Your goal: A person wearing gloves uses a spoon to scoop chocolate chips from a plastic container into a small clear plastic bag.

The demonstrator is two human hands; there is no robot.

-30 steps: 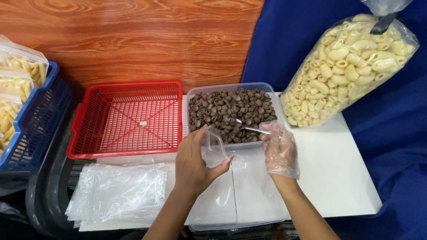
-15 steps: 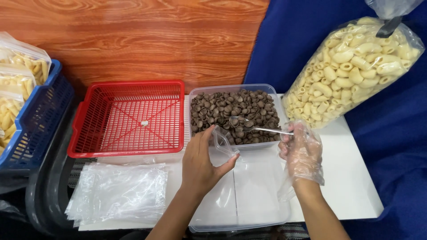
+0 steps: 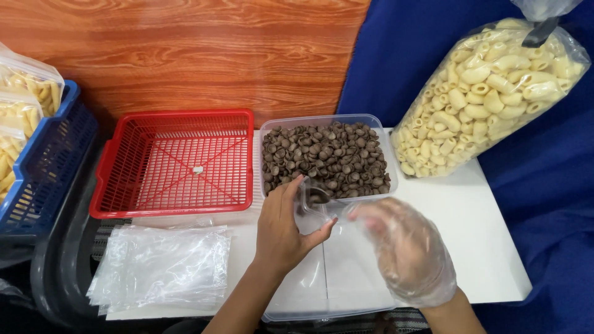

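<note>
Head view: bare left hand [image 3: 281, 232] grips a clear crinkly bag [image 3: 312, 201]; glove-filmed right hand [image 3: 402, 250] blurred, grip unreadable.

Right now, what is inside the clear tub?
The tub holds brown round snack pieces. Its near edge is covered by the left hand and a small clear bag; its bottom is hidden.

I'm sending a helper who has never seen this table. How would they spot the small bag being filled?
Find the red basket; right of it sits a clear tub of brown pieces. At its near edge the bare left hand holds open a small clear bag. Unlike the flat stack of empty bags, it stands open.
</note>
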